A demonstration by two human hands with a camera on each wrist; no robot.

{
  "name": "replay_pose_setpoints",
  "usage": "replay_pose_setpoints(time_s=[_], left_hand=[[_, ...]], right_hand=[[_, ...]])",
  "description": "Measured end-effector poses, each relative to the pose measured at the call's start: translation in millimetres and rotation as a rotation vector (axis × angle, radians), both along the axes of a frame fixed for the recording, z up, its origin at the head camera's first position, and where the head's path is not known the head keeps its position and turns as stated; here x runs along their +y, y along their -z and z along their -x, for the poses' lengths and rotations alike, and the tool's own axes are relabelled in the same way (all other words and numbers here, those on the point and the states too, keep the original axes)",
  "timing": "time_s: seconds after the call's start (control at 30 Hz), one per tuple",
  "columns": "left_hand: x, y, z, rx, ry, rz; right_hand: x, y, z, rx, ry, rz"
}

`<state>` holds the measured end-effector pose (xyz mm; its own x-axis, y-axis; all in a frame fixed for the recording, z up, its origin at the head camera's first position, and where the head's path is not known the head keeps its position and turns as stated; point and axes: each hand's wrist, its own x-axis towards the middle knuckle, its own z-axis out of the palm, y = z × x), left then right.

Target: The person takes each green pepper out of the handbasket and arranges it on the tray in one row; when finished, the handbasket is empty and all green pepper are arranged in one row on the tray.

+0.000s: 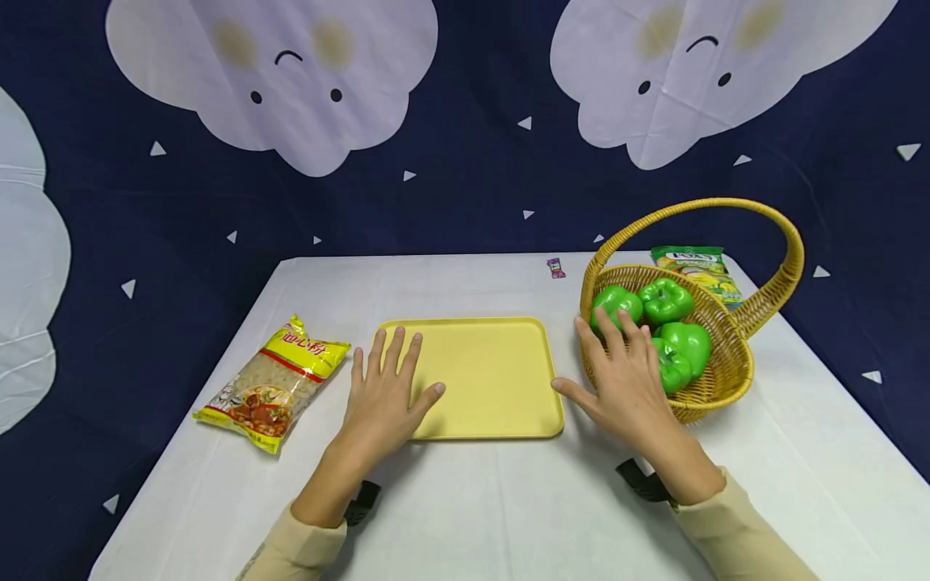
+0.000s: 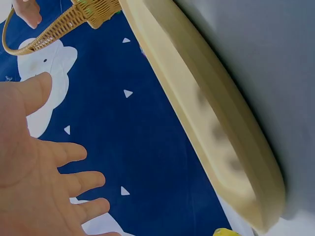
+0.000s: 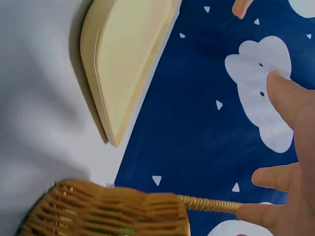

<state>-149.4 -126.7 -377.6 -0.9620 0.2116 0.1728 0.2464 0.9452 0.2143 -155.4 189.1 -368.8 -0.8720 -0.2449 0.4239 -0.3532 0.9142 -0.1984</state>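
Note:
My left hand [image 1: 383, 407] hovers over the left side of a yellow tray [image 1: 494, 379], fingers spread and holding nothing. In the left wrist view its palm and fingers [image 2: 74, 184] show beside the tray's raised rim [image 2: 216, 98]. On the right, my right hand [image 1: 625, 379] is spread with straight fingers and overlaps the near left part of a wicker basket [image 1: 734, 367] in the head view. Several green bell peppers [image 1: 667, 301] lie in the basket, partly hidden behind that hand. The right wrist view shows the hand's thumb [image 3: 285, 96] held apart from the basket wall [image 3: 113, 209].
A yellow-topped bag of noodles [image 1: 272, 383] lies left of the tray. A green candy bag [image 1: 701, 270] is behind the basket, and a small purple wrapped candy [image 1: 555, 268] lies near the white table's far edge. The basket's tall handle [image 1: 697, 206] arches up. A dark blue cloth [image 1: 479, 89] hangs behind.

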Motion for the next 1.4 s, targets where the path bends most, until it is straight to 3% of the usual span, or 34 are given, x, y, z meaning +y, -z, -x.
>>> replay_pose_setpoints(time_s=[0.33,0.83,1.4], left_hand=[[-9.7,0.4,0.4,0.039,0.004,-0.059],[-31.5,3.5,3.3,-0.015,-0.012,-0.197],[-62.2,10.8,2.8,-0.075,0.038,-0.307]], right_hand=[[16,-6.4,2.1,0.007,0.05,0.035],[42,-9.8,4.8,-0.002,0.064,0.078],[68,-7.7,7.9,-0.061,0.008,0.125]])
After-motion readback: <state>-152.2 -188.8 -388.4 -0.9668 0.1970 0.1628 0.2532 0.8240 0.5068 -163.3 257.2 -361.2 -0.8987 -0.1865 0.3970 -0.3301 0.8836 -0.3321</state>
